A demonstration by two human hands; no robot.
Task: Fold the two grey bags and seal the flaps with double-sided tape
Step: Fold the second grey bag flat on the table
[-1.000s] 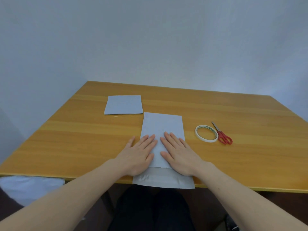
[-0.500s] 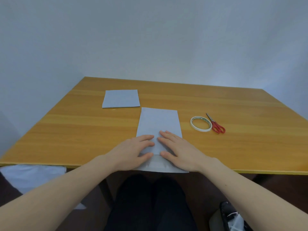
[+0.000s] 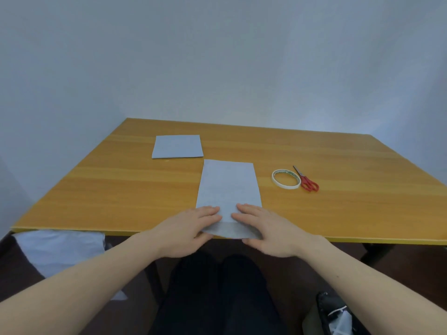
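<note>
Both hands sit at the near table edge: the left hand [image 3: 187,227] and right hand [image 3: 267,229] each grip a near corner of the long flat grey paper bag [image 3: 228,189], thumbs below. The bag lies lengthwise on the orange wooden table [image 3: 116,189]. To its right, a white tape roll [image 3: 286,178] touches red-handled scissors [image 3: 306,182]. Farther left lies the folded square grey bag [image 3: 177,146].
</note>
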